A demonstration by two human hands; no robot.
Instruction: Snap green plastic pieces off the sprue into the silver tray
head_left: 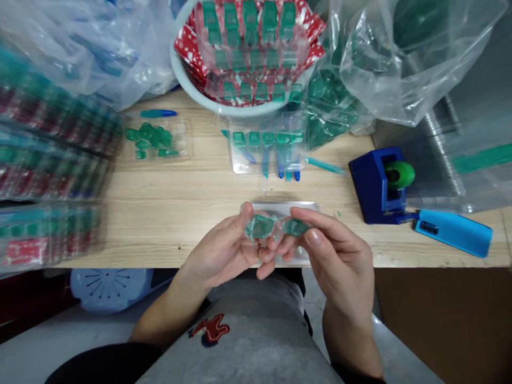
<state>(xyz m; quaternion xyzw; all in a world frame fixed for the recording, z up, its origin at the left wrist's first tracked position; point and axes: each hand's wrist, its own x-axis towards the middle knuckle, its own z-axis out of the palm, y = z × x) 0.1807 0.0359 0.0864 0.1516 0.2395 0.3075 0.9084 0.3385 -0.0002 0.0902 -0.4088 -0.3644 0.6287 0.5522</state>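
A translucent green piece (261, 226) with clear film about it rests at the fingertips of my left hand (230, 248). My right hand (336, 256) pinches a second green piece (295, 226) between thumb and forefinger. Some clear material joins the two pieces, and the fingers of both hands nearly meet below it. Beneath the hands lies a pale flat tray (308, 206), mostly covered. Farther back, a clear plastic tray (240, 166) carries a row of green cubes over blue and teal pens.
Loose green pieces (154, 136) lie in a clear tray at left, near stacked packs (48, 229). A bowl (188, 88) with red dotted packaging stands at the back. At right are plastic bags (400, 69), a blue tape dispenser (366, 186) and a blue phone (460, 233).
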